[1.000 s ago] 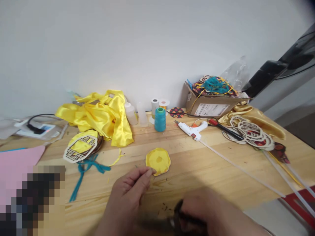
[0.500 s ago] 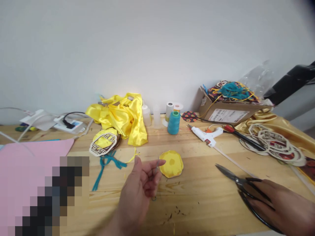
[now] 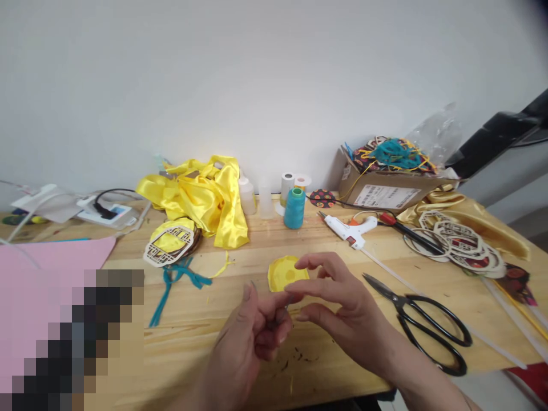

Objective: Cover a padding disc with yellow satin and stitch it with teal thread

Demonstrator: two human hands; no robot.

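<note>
My left hand [image 3: 257, 337] is closed, its fingers curled around a thin greyish strand that I cannot make out well. Close against its fingertips is my right hand [image 3: 338, 297], thumb and fingers apart, with nothing visible held in it. Just behind the hands lies a round yellow fabric-covered disc [image 3: 280, 274], partly hidden by the right fingers. To the right, black-handled scissors [image 3: 400, 302] rest on the wooden table [image 3: 240, 365] with their blades pointing away to the left.
Yellow satin cloth [image 3: 231, 211], a teal thread cone [image 3: 294, 210] and a white glue gun [image 3: 351, 230] lie toward the wall. Openwork wooden pieces [image 3: 171, 248] sit left beside teal strips [image 3: 160, 297]. A cardboard box [image 3: 385, 191] stands back right; pink sheet [image 3: 55, 262] at left.
My right hand has let go of the scissors, leaving them on the table, and has come over to the left hand's fingertips. The left hand keeps its hold. The view has shifted slightly.
</note>
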